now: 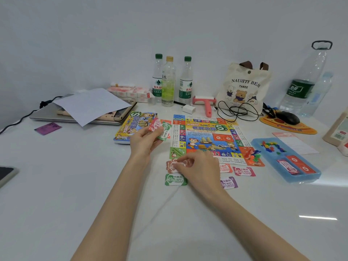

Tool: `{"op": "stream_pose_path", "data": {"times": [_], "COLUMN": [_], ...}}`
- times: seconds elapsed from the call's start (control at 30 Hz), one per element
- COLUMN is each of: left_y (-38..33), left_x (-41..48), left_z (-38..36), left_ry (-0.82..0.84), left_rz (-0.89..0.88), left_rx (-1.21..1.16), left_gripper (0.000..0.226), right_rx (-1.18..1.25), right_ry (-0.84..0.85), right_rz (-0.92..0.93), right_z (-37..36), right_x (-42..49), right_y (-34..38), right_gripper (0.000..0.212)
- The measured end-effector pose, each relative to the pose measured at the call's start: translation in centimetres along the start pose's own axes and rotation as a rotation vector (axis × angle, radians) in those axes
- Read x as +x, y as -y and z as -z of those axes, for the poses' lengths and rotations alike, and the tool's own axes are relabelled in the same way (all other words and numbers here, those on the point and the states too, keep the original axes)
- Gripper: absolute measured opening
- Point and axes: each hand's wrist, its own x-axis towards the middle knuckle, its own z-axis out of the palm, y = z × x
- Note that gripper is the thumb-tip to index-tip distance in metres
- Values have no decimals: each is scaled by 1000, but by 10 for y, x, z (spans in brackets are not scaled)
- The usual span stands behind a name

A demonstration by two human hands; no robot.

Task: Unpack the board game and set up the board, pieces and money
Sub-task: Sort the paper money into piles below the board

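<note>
A: Where's your colourful paper game board (207,136)?
B: Flat on the white table (75,185). Your left hand (145,141) clasps red and green paper bills (162,129) in curled fingers. Your right hand (199,170) fingers pinch a brown-red bill (170,165). A green bill (176,179) reads "MONEY".

Reddish note (170,165) partly under right hand (199,166)

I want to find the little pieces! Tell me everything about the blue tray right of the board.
The blue tray looks like shiny light-blue plastic, long with rounded corners, lying flat on the white table right of the game board. Its far section holds small coloured pieces in red, blue, yellow and green; its near section holds two flat red packs. The left hand and right hand do not touch it.
</note>
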Motion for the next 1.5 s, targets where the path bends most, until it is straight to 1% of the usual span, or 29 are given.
{"op": "stream_pose_path", "data": {"times": [0.1, 0.17, 0.23, 0.33, 0.43, 0.6, 0.8, 1.0, 1.13, 1.23, 1.37, 1.5], "left_y": [0, -1, -1, -1, -1, -1, -1, -2, -3, -4, -4, -5], "left_x": [-1, -1, -1, -1, -1, -1, -1, -1, -3, -3, -4, -4], "left_z": [0, -1, -1, 0, 0, 1, 1, 2, 1, 1, 2, 2], "left_ry": [-3, -1, -4, -11, -11, -15, -11, -14, -13, -13, -7, -12], "left_rz": [1, 1, 5, 9, 8, 9, 10, 13, 17, 16, 10, 8], "left_rx": [-8, -22, -26, -22, -18, -18, -7, -8, -28, -28, -30, -36], "left_gripper": [25, 22, 19, 20, 23, 22, 17, 18, 20, 17, 11, 17], "right_rx": [-34, 29, 39, -17, -80, -160, -125, -109, -32, 7, -23, -31], "right_ry": [4, 51, 190, 430, 514, 508, 528, 526, 537, 562, 629, 679], "right_rz": [29, 76, 131, 190, 244, 310, 304, 313, 318, 333, 384, 397], "right_z": [1, 9, 22, 36, 35, 28, 27, 27, 25, 24, 28, 29], "right_x": [5, 14, 25, 36, 38, 39, 41, 42, 44, 46, 46, 46], "right_y": [-1, -3, -7, -10, -10, -8, -5, -3, -1, 4, 12, 15], "right_gripper": [29, 32, 37, 48, 55, 54, 52, 49, 46, 44, 42, 37]}}
